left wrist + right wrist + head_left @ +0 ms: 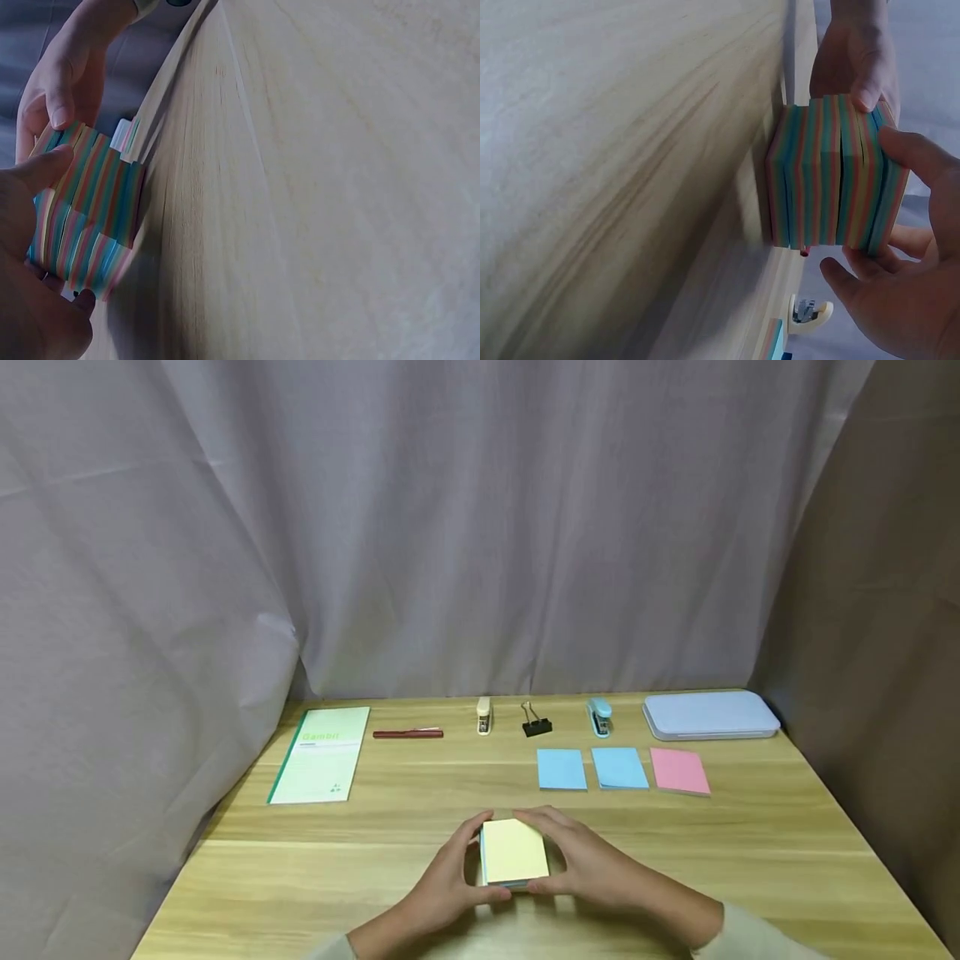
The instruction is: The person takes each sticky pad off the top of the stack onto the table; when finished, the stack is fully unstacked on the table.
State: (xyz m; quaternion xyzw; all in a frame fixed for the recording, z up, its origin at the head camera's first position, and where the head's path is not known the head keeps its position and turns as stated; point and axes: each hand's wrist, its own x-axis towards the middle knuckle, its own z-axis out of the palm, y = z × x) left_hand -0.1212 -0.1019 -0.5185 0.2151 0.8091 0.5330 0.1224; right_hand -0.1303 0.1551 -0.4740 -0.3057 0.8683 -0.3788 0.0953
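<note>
Both hands grip a thick stack of coloured paper (514,852) at the near middle of the surface (750,860): left hand (442,889) fingers curl round its left edge, right hand (592,864) fingers round its right.

Along the far edge of the light wooden table (750,852): green-edged notebook (321,754), dark red pen (408,734), cream stapler (484,716), black binder clip (536,721), light blue stapler (599,717), pale blue lidded case (709,715); two blue paper pads (561,769) (619,768), one pink pad (679,771).

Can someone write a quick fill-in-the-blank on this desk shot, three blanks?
1. Both hands, left hand and right hand, hold a thick pad of sticky notes whose top sheet is ____.
2. Beyond it lie two blue pads and one ____ pad.
3. Between the two staplers stands a black binder ____.

Missing words: yellow; pink; clip
</note>
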